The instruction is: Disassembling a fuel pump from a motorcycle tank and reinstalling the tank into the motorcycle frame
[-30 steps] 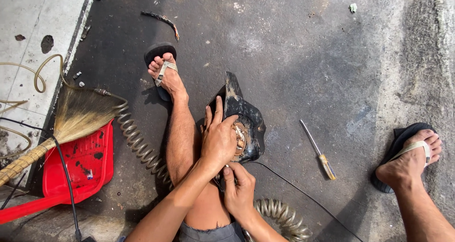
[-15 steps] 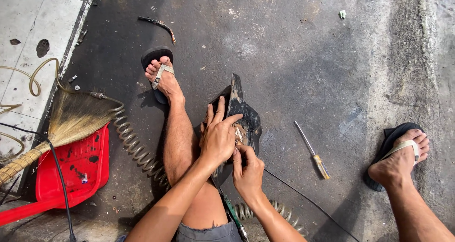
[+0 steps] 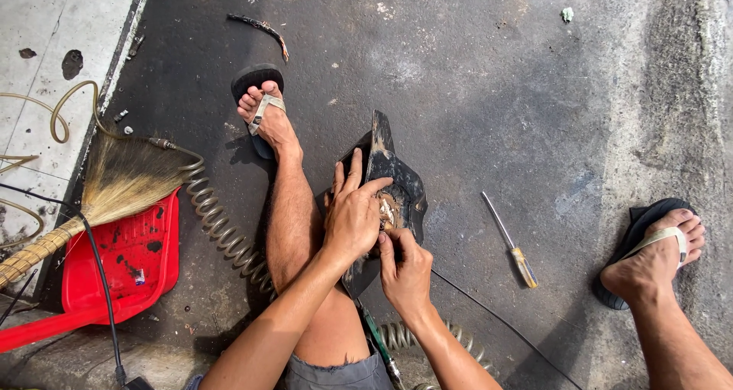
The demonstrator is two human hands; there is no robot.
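Observation:
A black, dirty plastic housing part [image 3: 401,182] lies on the dark ground between my legs. My left hand [image 3: 353,214] lies flat over its left side and holds it down, fingers spread. My right hand [image 3: 405,264] is at its lower edge, with the fingertips pinched at the brownish, dusty opening in the middle of the part. What the fingertips pinch is too small to tell. A thin black cable [image 3: 504,325] runs from under my right hand to the lower right.
A screwdriver [image 3: 510,241] with a yellow handle lies right of the part. A coiled hose [image 3: 221,226] runs past my left leg. A straw broom [image 3: 99,195] rests on a red dustpan [image 3: 126,260] at left. My feet in sandals [image 3: 263,111] [image 3: 653,252] flank the work.
My right hand has moved up from the lower edge to the part's central opening. The view has shifted slightly; my left hand stays pressed on the part.

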